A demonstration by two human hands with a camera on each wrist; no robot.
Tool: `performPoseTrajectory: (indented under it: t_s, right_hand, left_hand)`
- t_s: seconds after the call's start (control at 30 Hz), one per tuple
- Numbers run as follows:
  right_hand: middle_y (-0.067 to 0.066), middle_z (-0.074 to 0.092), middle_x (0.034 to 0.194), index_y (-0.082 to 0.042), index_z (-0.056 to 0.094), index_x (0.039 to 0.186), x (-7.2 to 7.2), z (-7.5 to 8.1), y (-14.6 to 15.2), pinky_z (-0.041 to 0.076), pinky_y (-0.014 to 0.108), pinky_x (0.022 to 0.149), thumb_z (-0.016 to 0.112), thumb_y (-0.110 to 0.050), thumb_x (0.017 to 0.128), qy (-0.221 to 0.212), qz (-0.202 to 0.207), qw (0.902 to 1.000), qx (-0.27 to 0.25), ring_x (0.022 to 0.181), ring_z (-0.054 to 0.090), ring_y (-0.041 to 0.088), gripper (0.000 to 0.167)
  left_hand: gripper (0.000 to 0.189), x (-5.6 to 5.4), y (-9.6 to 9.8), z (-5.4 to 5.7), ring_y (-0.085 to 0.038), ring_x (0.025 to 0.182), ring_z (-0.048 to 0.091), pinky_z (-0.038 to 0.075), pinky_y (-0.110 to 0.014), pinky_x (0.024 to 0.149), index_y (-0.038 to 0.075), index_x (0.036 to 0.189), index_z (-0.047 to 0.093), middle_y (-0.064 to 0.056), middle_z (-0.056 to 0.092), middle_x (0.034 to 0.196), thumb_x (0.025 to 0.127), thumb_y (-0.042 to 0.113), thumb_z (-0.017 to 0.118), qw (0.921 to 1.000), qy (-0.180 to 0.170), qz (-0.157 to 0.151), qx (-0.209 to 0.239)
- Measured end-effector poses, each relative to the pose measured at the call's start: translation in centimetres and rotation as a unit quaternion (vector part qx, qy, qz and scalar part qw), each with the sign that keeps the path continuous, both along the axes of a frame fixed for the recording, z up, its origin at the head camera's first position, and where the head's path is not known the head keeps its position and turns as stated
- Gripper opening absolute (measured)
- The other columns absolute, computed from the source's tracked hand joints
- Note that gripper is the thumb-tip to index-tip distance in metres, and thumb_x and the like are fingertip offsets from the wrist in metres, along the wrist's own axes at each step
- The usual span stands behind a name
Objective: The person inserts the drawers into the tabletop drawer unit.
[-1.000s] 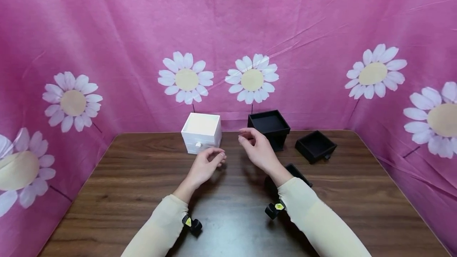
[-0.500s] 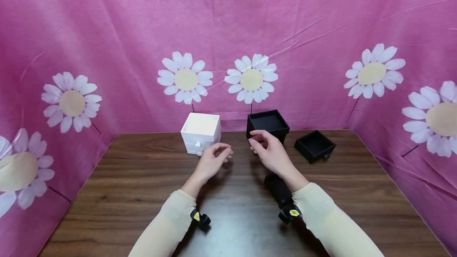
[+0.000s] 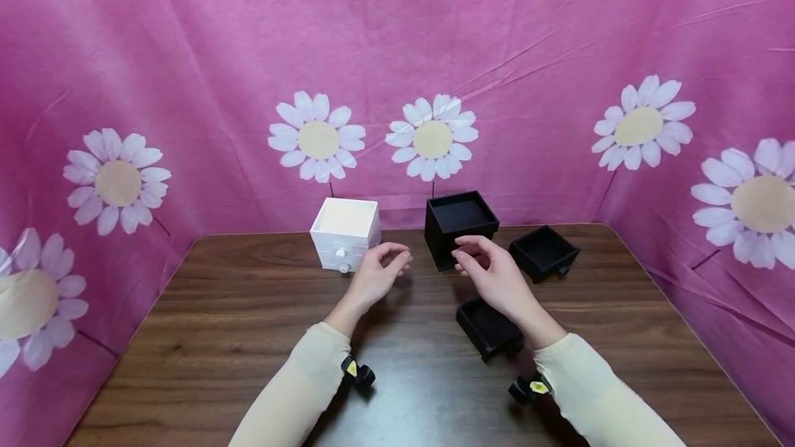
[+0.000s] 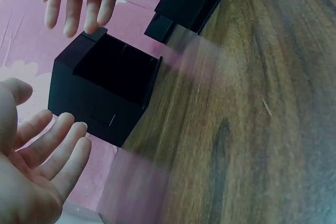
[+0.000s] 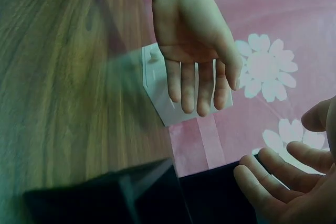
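My left hand (image 3: 373, 274) hovers over the table just right of a small white drawer box (image 3: 343, 230), fingers loosely bent and holding nothing. My right hand (image 3: 497, 280) floats in front of a black drawer cabinet (image 3: 442, 240), also with nothing in it. The left wrist view shows that the cabinet (image 4: 68, 90) has a hollow, open front. One pulled-out black drawer (image 3: 540, 257) lies right of the cabinet. Another black drawer (image 3: 487, 330) lies nearer, partly under the right forearm. Two white knobs (image 3: 341, 254) stand on the white box's front.
A dark wood-grain table (image 3: 261, 323) carries everything. Behind it hangs a pink cloth (image 3: 236, 88) printed with white daisies, close behind both boxes. Small black wrist cameras (image 3: 360, 374) sit on both cream sleeves.
Both hands have drifted right in the head view, the right one also toward the body, uncovering more of the cabinet front and the nearer drawer. Neither hand has taken hold of anything.
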State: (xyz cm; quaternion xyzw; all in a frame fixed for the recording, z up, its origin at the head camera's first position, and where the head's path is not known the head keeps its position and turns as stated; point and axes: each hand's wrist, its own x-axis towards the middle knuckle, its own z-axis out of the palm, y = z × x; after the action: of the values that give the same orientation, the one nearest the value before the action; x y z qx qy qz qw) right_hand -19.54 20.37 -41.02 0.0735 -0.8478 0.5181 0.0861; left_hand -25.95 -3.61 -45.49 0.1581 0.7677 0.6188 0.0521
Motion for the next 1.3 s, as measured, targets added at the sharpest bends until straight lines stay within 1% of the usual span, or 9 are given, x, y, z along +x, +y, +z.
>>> performPoseTrajectory:
  t_s: [0.1, 0.23, 0.3, 0.4, 0.5, 0.57, 0.8, 1.03, 1.3]
  right_hand:
    - [0.025, 0.075, 0.120, 0.002, 0.066, 0.137, 0.6, 0.0, 0.8, 0.062, 0.022, 0.082, 0.063, -0.015, 0.110, 0.008, -0.002, 1.0000, 0.001, 0.088, 0.071, -0.003, 0.032]
    - [0.027, 0.076, 0.121, 0.004, 0.065, 0.136, 1.4, 0.0, 1.6, 0.061, 0.019, 0.081, 0.061, -0.011, 0.110, 0.017, -0.001, 0.9998, -0.009, 0.087, 0.070, -0.005, 0.031]
    - [0.026, 0.076, 0.120, 0.004, 0.066, 0.136, 1.8, -0.1, 1.9, 0.061, 0.018, 0.081, 0.061, -0.009, 0.110, 0.019, -0.002, 0.9997, -0.015, 0.087, 0.071, -0.005, 0.030]
    - [0.026, 0.077, 0.117, 0.006, 0.066, 0.134, 2.4, -0.2, 2.5, 0.062, 0.020, 0.080, 0.061, -0.007, 0.109, 0.026, -0.005, 0.9994, -0.023, 0.087, 0.071, -0.004, 0.028]
    - [0.027, 0.077, 0.115, 0.007, 0.066, 0.132, 3.0, -0.6, 3.1, 0.064, 0.023, 0.081, 0.060, -0.003, 0.108, 0.035, -0.006, 0.9990, -0.026, 0.087, 0.071, -0.004, 0.027]
    - [0.027, 0.077, 0.113, 0.008, 0.067, 0.131, 3.5, -0.9, 3.5, 0.064, 0.024, 0.081, 0.060, -0.002, 0.108, 0.041, -0.008, 0.9989, -0.021, 0.088, 0.072, -0.003, 0.025]
    - [0.023, 0.078, 0.111, 0.007, 0.068, 0.130, 4.5, -1.2, 4.6, 0.063, 0.021, 0.081, 0.060, -0.003, 0.108, 0.048, -0.023, 0.9981, -0.032, 0.089, 0.076, 0.007, 0.024]
    - [-0.016, 0.077, 0.101, 0.009, 0.067, 0.128, 5.4, -1.5, 5.6, 0.063, 0.020, 0.079, 0.060, 0.000, 0.108, 0.054, -0.025, 0.9972, -0.045, 0.088, 0.076, 0.005, 0.023]
    - [-0.017, 0.078, 0.098, 0.009, 0.068, 0.125, 7.1, -2.1, 6.9, 0.063, 0.020, 0.075, 0.059, -0.002, 0.109, 0.059, -0.055, 0.9964, -0.027, 0.086, 0.076, 0.004, 0.021]
  left_hand:
    - [0.026, -0.5, 0.3, -0.3, -0.049, 0.101, 0.072, 0.064, -0.043, 0.085, -0.005, 0.123, 0.072, -0.028, 0.077, 0.111, 0.107, 0.014, 0.065, 0.9998, 0.016, 0.005, -0.006]
    - [0.025, -1.0, 0.9, -0.4, -0.048, 0.097, 0.072, 0.058, -0.023, 0.075, -0.005, 0.121, 0.073, -0.028, 0.077, 0.107, 0.107, 0.014, 0.065, 0.9995, 0.031, 0.010, -0.003]
    - [0.025, -1.2, 1.1, -0.3, -0.045, 0.095, 0.073, 0.056, -0.021, 0.073, -0.005, 0.120, 0.074, -0.027, 0.077, 0.105, 0.106, 0.014, 0.066, 0.9994, 0.033, 0.014, -0.005]
    - [0.025, -1.5, 1.5, -0.4, -0.029, 0.087, 0.072, 0.055, -0.023, 0.074, -0.002, 0.120, 0.075, -0.022, 0.078, 0.104, 0.105, 0.017, 0.067, 0.9983, 0.045, 0.027, -0.023]
    - [0.024, -1.8, 2.1, -0.5, -0.011, 0.083, 0.066, 0.054, -0.026, 0.079, 0.002, 0.119, 0.077, -0.016, 0.079, 0.105, 0.104, 0.019, 0.068, 0.9964, 0.059, 0.044, -0.044]
    - [0.025, -2.0, 2.4, -0.4, -0.007, 0.085, 0.063, 0.054, -0.027, 0.082, 0.002, 0.119, 0.077, -0.014, 0.079, 0.107, 0.104, 0.021, 0.068, 0.9955, 0.065, 0.049, -0.049]
    - [0.025, -2.4, 3.1, 0.0, -0.017, 0.096, 0.067, 0.055, -0.029, 0.089, 0.003, 0.121, 0.077, -0.014, 0.078, 0.114, 0.105, 0.021, 0.069, 0.9949, 0.076, 0.046, -0.046]
    - [0.029, -3.3, 3.4, 0.0, -0.018, 0.097, 0.069, 0.056, -0.028, 0.090, 0.000, 0.125, 0.075, -0.017, 0.078, 0.115, 0.104, 0.020, 0.069, 0.9955, 0.078, 0.042, -0.031]
    - [0.038, -3.9, 4.0, 0.7, -0.029, 0.108, 0.071, 0.057, -0.040, 0.100, 0.000, 0.135, 0.069, -0.016, 0.077, 0.120, 0.105, 0.024, 0.069, 0.9958, 0.078, 0.035, -0.032]
